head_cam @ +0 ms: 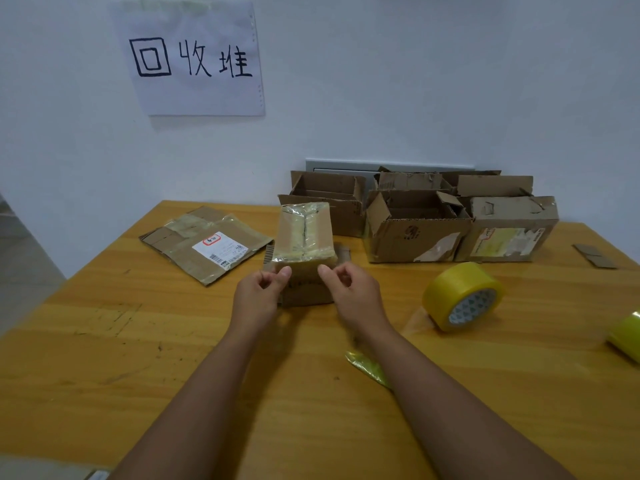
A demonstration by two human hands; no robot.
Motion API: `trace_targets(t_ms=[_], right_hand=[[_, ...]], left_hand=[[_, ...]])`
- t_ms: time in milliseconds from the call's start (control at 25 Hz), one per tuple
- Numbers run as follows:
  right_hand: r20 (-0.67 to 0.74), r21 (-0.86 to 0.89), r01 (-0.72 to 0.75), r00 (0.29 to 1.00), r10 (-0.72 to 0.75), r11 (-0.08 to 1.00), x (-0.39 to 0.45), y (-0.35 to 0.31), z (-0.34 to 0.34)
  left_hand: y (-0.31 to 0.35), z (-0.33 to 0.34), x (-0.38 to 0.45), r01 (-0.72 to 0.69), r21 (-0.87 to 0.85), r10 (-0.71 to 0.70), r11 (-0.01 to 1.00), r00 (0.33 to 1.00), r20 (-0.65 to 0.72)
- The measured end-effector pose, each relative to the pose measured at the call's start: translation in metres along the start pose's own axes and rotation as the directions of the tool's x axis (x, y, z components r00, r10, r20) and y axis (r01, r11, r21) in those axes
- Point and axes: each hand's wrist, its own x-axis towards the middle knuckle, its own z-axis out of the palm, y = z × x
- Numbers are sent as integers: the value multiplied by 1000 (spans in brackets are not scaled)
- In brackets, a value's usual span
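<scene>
Small cardboard box (304, 233), sealed over its top with glossy clear tape, stands on the surface (173, 341) right in front of us, near the middle. Our left hand (256, 292) and right hand (353, 292) meet its near top edge, each with thumb and forefinger pinching there, the other fingers curled; whether they grip tape or cardboard we cannot tell. We judge the small cardboard box light and fairly stiff, though its worn corners may crush under a hard squeeze. The tape looks slick, so we would hold the bare cardboard sides. A flattened carton (204, 247) lies to the left, open boxes (412, 233) stand behind, and a yellow tape roll (460, 296) rests to the right.
</scene>
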Motion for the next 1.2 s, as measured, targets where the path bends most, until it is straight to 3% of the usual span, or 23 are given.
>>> trace_targets(t_ms=[200, 360, 480, 600, 720, 880, 1080, 1200], right_hand=[[-111, -47, 19, 994, -24, 999, 2, -1, 15], [-113, -35, -2, 994, -2, 999, 8, 0, 6], [7, -180, 169, 985, -170, 969, 10, -4, -4], [119, -345, 339, 941, -317, 875, 16, -1, -7], [266, -433, 361, 927, -265, 826, 24, -9, -21], [373, -587, 470, 880, -295, 659, 40, -33, -35], [439, -568, 625, 781, -444, 536, 44, -39, -20], [433, -531, 615, 789, -437, 583, 41, -44, -13]], left_hand=[[-8, -2, 5, -17, 61, 18, 998, 1000, -20], [-9, -5, 12, -42, 58, 45, 997, 998, -51], [-3, -6, 6, -139, 71, 135, 988, 989, 55], [-1, -7, 5, -240, 144, 235, 960, 971, 51], [-1, -9, 6, -260, 234, 258, 937, 965, 39], [0, -13, 4, -360, 303, 326, 882, 932, 160], [-1, -8, 16, -486, 405, 465, 775, 872, 155], [-5, -10, 15, -485, 375, 450, 790, 874, 182]])
